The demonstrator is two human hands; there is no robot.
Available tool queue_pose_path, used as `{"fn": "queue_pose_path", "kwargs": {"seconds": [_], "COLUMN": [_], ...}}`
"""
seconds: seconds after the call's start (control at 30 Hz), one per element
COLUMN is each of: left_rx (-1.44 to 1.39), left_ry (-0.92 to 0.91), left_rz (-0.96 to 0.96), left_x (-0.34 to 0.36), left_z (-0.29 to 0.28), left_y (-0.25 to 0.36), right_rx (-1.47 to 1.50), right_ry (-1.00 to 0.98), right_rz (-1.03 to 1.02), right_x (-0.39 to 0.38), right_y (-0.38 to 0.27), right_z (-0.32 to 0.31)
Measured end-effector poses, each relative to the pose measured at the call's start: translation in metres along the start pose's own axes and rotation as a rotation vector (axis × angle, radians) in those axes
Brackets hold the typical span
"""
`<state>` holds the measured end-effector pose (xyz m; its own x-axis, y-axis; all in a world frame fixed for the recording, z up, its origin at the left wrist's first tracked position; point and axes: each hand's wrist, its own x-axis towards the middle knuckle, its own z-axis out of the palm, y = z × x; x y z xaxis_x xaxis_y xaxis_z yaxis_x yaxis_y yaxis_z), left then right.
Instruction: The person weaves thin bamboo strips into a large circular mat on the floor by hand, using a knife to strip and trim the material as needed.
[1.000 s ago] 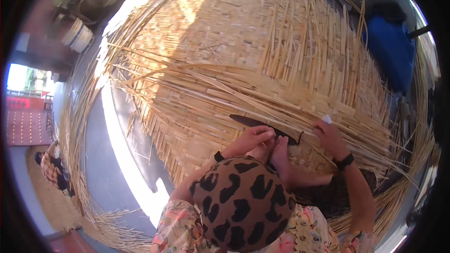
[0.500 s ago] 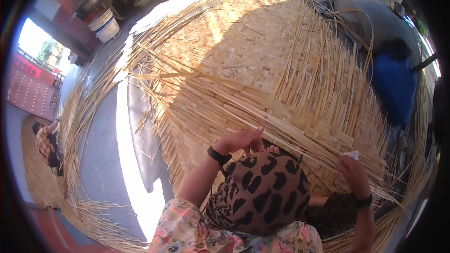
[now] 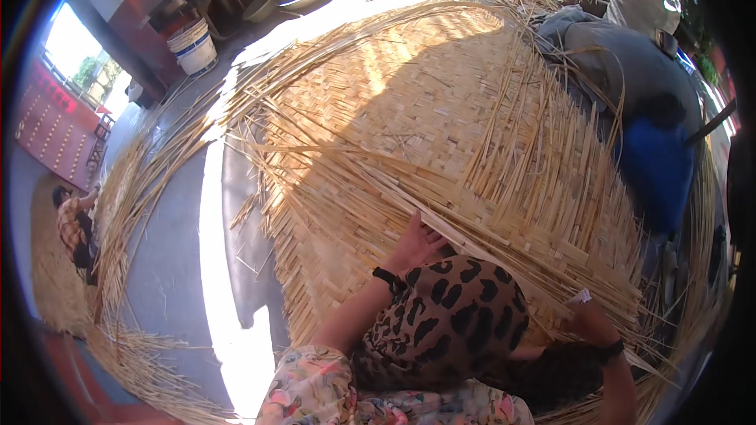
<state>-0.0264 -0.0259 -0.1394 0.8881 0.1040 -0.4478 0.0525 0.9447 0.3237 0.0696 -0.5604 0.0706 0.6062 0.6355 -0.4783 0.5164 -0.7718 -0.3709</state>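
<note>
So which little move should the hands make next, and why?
Maybe the left hand should press down the long pale strip beside it: it's spread open there, other loose strips lie across the woven mat, and the right hand is farther right along them.

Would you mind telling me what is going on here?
A person leans over a woven mat. Their left hand is open at the loose strips lying across it. Their right hand, with something white at it, is farther right along the strips. Another person is at far left.
</note>
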Motion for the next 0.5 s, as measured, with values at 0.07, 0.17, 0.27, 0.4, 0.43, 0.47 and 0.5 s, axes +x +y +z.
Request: {"fn": "queue_pose_path", "kwargs": {"seconds": [0.07,0.17,0.27,0.4,0.43,0.47,0.5], "left_rx": [-0.094,0.138,0.422,0.402,0.399,0.357,0.313], "left_ry": [-0.018,-0.128,-0.183,0.078,0.033,0.04,0.044], "left_rz": [0.219,0.628,0.837,0.374,0.307,0.306,0.287], "left_x": [0.013,0.006,-0.052,-0.013,-0.006,0.0,0.001], "left_z": [0.029,0.125,0.219,0.154,0.143,0.132,0.138], "left_y": [0.032,0.073,0.107,0.119,0.113,0.109,0.1], "right_rx": [0.097,0.118,-0.094,-0.37,-0.408,-0.436,-0.441], "right_ry": [0.066,0.228,0.181,0.129,0.25,0.373,0.478], "right_rz": [0.001,0.075,-0.034,-0.063,0.015,0.092,0.14], "right_x": [-0.007,-0.023,-0.032,-0.022,-0.025,-0.027,-0.033], "right_y": [-0.02,-0.051,-0.037,-0.041,-0.043,-0.047,-0.038], "right_z": [-0.006,-0.021,-0.031,-0.057,-0.069,-0.083,-0.088]}}
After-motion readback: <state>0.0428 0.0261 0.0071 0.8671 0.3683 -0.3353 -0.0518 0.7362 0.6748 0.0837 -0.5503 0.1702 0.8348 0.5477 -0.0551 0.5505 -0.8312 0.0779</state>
